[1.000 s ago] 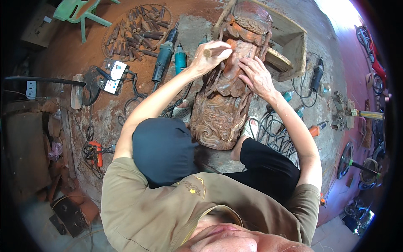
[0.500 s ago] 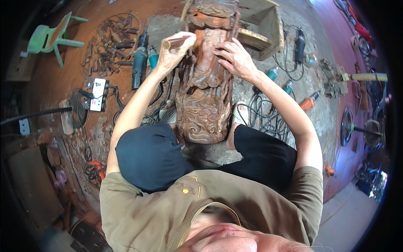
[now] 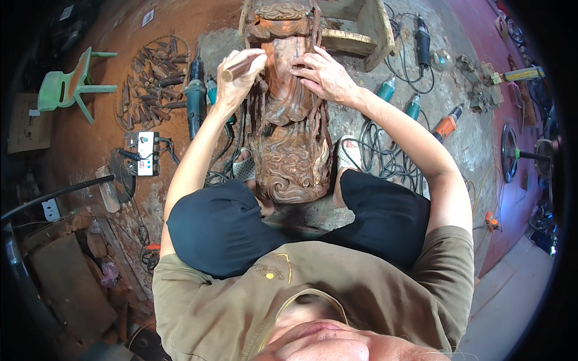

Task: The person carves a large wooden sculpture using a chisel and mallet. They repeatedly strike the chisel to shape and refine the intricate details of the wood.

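A dark reddish-brown wood carving, cut with swirling relief, stretches away from me between my feet. My left hand is closed round the thick wooden handle of a carving chisel, at the left side of the carving's upper part. The handle's butt end faces back toward me; its blade is hidden. My right hand lies on the carving's right side, its fingers stretched out over the smooth middle part. I see nothing held in it.
Left of the carving are a heap of wooden-handled chisels, a teal power tool, a white power strip and a green chair. More power tools, an orange one among them, lie right with tangled black cords. A wooden frame stands behind.
The whole view has shifted, so the carving and hands appear farther left. Both hands stay at the carving; the left still grips the chisel, the right still rests its fingers there.
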Available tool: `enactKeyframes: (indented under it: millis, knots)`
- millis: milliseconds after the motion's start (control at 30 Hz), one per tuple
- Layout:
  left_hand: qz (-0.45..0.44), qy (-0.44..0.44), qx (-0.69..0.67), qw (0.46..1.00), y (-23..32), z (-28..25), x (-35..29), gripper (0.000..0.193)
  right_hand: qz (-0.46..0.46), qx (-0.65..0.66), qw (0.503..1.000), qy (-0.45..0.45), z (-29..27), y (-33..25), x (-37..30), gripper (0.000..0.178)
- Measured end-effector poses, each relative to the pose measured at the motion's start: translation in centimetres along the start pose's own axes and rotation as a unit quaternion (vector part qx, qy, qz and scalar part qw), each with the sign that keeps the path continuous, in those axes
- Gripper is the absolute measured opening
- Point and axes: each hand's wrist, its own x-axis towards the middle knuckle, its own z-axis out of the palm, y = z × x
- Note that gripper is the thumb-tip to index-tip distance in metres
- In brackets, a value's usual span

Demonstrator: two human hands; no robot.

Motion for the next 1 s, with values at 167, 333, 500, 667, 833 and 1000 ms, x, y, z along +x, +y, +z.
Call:
enactKeyframes:
  millis: [167, 333, 500, 667, 833, 1000]
  knots:
    - [0.132, -0.003, 0.120, 0.984, -0.2, 1.8, -1.0, 0.028, -0.015, -0.003, 1.000, -0.010, -0.5, 0.2, 0.1, 0.033]
    - [0.078, -0.091, 0.076, 0.990, 2.5, 0.1, -4.1, 0.014, -0.012, 0.001, 1.000, -0.003, -0.5, 0.3, -0.5, 0.034]
    - [0.008, -0.060, 0.046, 0.997, 2.6, -0.7, -2.0, 0.017, -0.032, 0.007, 0.999, 0.006, -0.3, 0.4, 0.0, 0.036]
    - [0.127, -0.075, 0.113, 0.983, 3.0, 0.5, -4.3, 0.020, -0.042, 0.001, 0.999, 0.010, -0.1, 0.9, -0.2, 0.036]
    - [-0.006, -0.197, 0.071, 0.978, 3.9, -1.6, -4.6, 0.009, -0.044, -0.026, 0.998, 0.028, 0.1, 1.3, -0.4, 0.031]
    - [0.050, -0.125, 0.044, 0.990, 3.3, -0.5, -4.3, 0.021, -0.050, 0.051, 0.997, 0.012, -0.7, 0.7, 0.2, 0.032]
